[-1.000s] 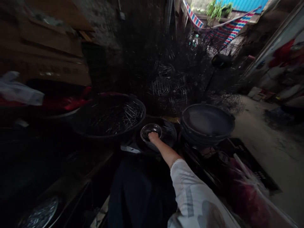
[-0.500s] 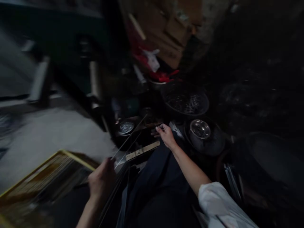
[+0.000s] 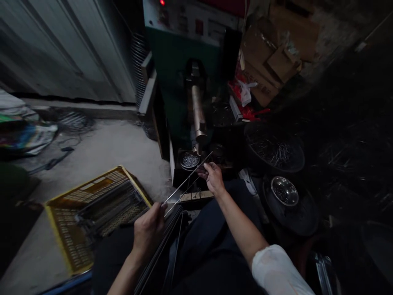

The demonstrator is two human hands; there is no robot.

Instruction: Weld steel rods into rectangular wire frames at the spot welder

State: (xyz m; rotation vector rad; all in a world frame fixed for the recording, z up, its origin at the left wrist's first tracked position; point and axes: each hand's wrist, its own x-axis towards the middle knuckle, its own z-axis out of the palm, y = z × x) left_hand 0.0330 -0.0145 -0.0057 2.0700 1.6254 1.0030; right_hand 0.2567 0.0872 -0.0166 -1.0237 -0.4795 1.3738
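Wrapped in a fist, my left hand grips two thin metal rods that slant up and to the right. Close to their far ends is my right hand, thumb and forefinger pinched together; whatever lies between those fingertips is too small to make out. Just beyond the fingers stands a machine with a thick copper-coloured arm pointing down. Below that arm sits a round dish of small shiny metal pieces. A wooden strip runs under the rods.
A yellow plastic crate holding dark metal frames stands at my left. To my right are a steel bowl and a wide dark basin with metal pieces. Flattened cardboard leans at the back right. More thin rods lie along my lap.
The view has swung left, bringing the machine to the middle. My right hand has come closer to the far ends of the rods. My left hand keeps its grip.
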